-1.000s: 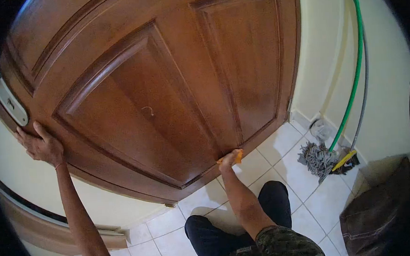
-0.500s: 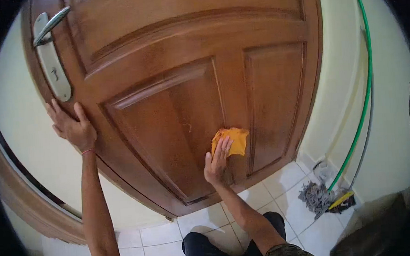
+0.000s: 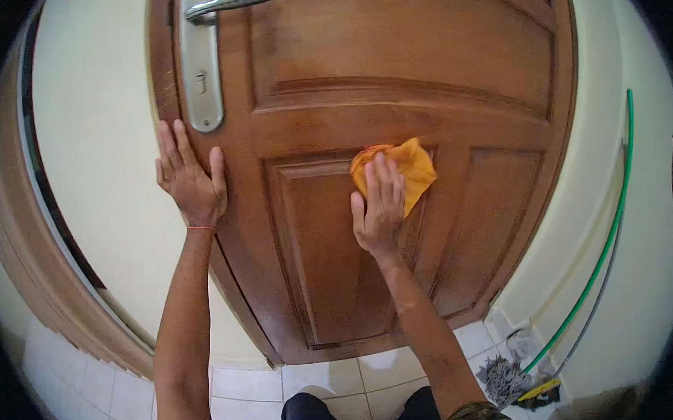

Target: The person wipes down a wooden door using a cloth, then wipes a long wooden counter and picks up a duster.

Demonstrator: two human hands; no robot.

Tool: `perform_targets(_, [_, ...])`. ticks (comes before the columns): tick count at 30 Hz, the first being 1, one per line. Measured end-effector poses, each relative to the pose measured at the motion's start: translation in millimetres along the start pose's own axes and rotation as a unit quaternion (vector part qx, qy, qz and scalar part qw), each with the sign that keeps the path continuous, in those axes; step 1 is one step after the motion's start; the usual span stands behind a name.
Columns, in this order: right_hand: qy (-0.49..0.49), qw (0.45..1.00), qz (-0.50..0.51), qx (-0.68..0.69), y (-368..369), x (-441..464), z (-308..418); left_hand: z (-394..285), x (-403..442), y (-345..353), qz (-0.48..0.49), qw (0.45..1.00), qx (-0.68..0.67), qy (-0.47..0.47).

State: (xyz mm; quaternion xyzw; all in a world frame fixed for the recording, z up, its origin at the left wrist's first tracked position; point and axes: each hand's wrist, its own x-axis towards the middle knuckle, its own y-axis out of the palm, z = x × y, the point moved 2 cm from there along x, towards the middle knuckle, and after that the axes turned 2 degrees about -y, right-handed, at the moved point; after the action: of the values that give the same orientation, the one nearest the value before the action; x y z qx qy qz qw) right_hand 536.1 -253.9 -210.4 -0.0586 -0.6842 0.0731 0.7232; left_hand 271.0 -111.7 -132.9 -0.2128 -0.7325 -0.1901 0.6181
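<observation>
My right hand (image 3: 382, 211) presses an orange cloth (image 3: 418, 171) against a brown wooden door (image 3: 332, 263). The cloth lies over the upper right part of the lower left panel, and part of it is hidden under my fingers. Fingers spread, my left hand (image 3: 192, 179) rests flat on the door's left edge with nothing in it. Just above that hand is the metal handle plate (image 3: 204, 103), with its lever handle (image 3: 234, 1) pointing right.
To the right, a mop (image 3: 505, 380) with grey strands stands on the white tile floor (image 3: 322, 376). A green pole (image 3: 608, 245) and a grey pole (image 3: 595, 288) lean on the wall beside it. Something yellow (image 3: 540, 389) lies by the mop.
My right hand has slid the orange cloth upward along the door panel. My left hand stays at the door's edge below the handle plate. The view has turned.
</observation>
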Motion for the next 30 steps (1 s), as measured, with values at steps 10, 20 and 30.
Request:
perform_targets(10, [-0.064, 0.998, -0.025, -0.004, 5, 7, 8, 25, -2, -13, 0.025, 0.996, -0.032, 0.075])
perform_targets(20, [-0.211, 0.971, 0.062, 0.090, 44, 5, 72, 26, -1, -14, 0.040, 0.996, -0.035, 0.072])
perform_targets(30, [-0.188, 0.980, 0.034, 0.056, 33, 31, 83, 28, -3, -14, 0.019, 0.997, -0.031, 0.073])
